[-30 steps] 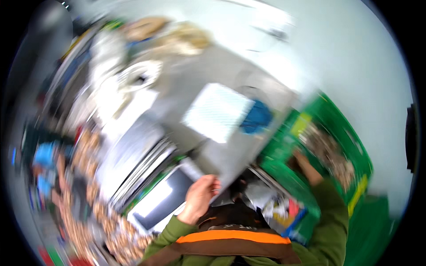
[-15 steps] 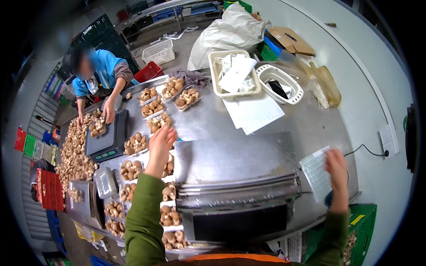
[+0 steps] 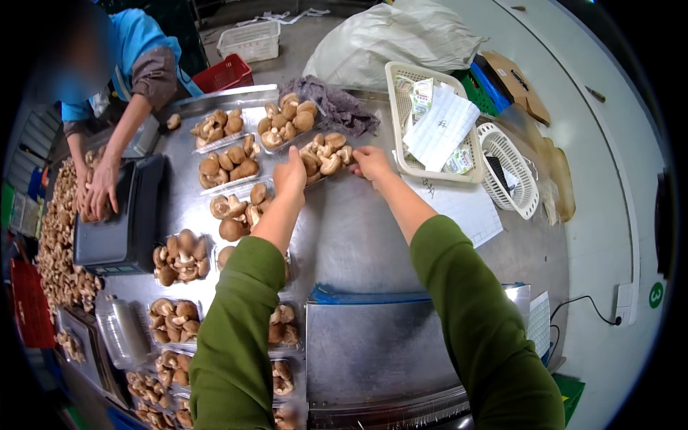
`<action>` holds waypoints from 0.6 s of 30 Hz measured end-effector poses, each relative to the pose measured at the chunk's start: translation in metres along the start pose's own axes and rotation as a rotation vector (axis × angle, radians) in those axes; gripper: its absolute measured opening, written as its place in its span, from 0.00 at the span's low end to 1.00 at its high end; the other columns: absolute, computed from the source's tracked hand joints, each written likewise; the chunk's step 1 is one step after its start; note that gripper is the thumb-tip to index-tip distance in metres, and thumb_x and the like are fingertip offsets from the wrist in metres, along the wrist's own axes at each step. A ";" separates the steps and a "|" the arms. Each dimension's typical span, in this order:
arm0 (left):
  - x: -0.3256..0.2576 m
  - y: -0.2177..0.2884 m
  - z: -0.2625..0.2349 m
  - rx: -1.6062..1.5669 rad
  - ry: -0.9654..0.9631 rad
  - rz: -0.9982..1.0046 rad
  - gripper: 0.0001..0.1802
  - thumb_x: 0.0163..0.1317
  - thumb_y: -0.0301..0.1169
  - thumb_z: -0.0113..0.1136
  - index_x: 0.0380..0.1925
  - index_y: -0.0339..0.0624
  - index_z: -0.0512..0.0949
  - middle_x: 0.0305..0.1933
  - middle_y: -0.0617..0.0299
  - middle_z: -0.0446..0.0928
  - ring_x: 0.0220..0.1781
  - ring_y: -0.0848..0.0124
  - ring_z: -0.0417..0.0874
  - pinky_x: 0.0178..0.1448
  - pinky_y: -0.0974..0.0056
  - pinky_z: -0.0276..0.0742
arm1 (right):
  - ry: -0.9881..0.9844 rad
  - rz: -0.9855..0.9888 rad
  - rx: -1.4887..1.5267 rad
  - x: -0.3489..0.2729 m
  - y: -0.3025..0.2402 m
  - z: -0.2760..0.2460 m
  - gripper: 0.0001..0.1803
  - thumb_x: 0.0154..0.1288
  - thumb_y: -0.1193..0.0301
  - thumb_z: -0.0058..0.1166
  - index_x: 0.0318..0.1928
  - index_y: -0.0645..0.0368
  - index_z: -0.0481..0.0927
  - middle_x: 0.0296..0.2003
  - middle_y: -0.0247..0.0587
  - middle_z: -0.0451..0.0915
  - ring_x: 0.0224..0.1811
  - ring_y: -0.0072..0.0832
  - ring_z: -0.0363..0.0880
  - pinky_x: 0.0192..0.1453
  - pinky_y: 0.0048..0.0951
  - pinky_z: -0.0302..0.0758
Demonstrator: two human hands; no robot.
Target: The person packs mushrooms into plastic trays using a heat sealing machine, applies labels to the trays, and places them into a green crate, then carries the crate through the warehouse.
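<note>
Both my arms reach forward over the steel table to a clear plastic tray of brown mushrooms [image 3: 327,156]. My left hand [image 3: 290,175] closes on the left side of this tray, thumb up. At its right end my right hand [image 3: 371,165] pinches the edge. The tray sits slightly askew; whether it is lifted off the table I cannot tell. Close behind it is another mushroom tray [image 3: 288,122]. More filled trays stand to the left of my left hand, including a near one [image 3: 240,211]. My left sleeve partly covers several trays.
A steel machine with a flat top [image 3: 380,337] stands below my right arm. At the right are a cream basket of papers and packets [image 3: 395,75], a white oval basket [image 3: 532,201] and paper sheets [image 3: 473,215]. At left, a co-worker's hands [image 3: 100,190] hold mushrooms on a black scale [image 3: 136,215].
My hands, raised apart before, have moved forward and together onto the mushroom tray. The view has shifted forward. The co-worker's hands remain at the scale.
</note>
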State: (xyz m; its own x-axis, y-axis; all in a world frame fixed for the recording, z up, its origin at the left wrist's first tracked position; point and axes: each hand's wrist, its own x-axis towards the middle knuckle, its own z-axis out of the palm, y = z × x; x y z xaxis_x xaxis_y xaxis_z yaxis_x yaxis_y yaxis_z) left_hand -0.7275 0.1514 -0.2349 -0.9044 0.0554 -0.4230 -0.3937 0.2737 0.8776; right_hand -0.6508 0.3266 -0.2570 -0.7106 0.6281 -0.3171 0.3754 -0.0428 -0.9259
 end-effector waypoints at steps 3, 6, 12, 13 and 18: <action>-0.007 -0.002 -0.006 -0.084 -0.136 -0.069 0.40 0.67 0.56 0.48 0.51 0.18 0.73 0.56 0.35 0.76 0.60 0.49 0.76 0.61 0.50 0.70 | 0.023 0.021 -0.054 -0.016 0.000 -0.023 0.13 0.69 0.70 0.54 0.50 0.64 0.80 0.36 0.37 0.82 0.27 0.22 0.81 0.26 0.19 0.76; -0.088 0.036 -0.041 -0.052 -0.270 0.074 0.40 0.69 0.57 0.47 0.55 0.23 0.73 0.58 0.40 0.74 0.59 0.55 0.75 0.60 0.51 0.71 | 0.044 -0.017 0.014 -0.086 -0.033 -0.060 0.12 0.69 0.69 0.55 0.47 0.64 0.80 0.35 0.34 0.81 0.29 0.19 0.79 0.30 0.19 0.74; -0.262 0.080 -0.103 -0.012 -0.731 0.141 0.41 0.66 0.59 0.54 0.56 0.25 0.70 0.55 0.52 0.72 0.51 0.66 0.74 0.52 0.60 0.76 | 0.006 -0.003 -0.027 -0.307 -0.080 -0.178 0.13 0.67 0.69 0.57 0.46 0.65 0.77 0.35 0.39 0.81 0.33 0.22 0.80 0.35 0.21 0.76; -0.283 0.071 -0.112 -0.006 -0.773 0.125 0.40 0.67 0.58 0.53 0.55 0.25 0.71 0.54 0.52 0.72 0.50 0.66 0.74 0.51 0.61 0.76 | -0.025 0.012 -0.041 -0.338 -0.072 -0.191 0.13 0.67 0.69 0.58 0.46 0.66 0.77 0.36 0.40 0.81 0.33 0.22 0.80 0.35 0.22 0.76; -0.373 0.003 -0.132 0.126 -0.852 0.069 0.38 0.69 0.56 0.50 0.56 0.26 0.72 0.47 0.53 0.76 0.44 0.69 0.75 0.47 0.65 0.75 | -0.130 0.150 0.024 -0.456 0.006 -0.226 0.15 0.66 0.69 0.61 0.46 0.66 0.77 0.36 0.43 0.82 0.35 0.23 0.81 0.35 0.25 0.79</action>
State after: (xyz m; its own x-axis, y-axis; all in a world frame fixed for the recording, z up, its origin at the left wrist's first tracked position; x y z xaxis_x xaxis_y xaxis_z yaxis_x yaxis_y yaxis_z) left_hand -0.4133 0.0050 -0.0449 -0.4739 0.7632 -0.4393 -0.2760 0.3450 0.8971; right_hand -0.1901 0.2161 -0.0715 -0.7195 0.5076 -0.4741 0.4695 -0.1476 -0.8705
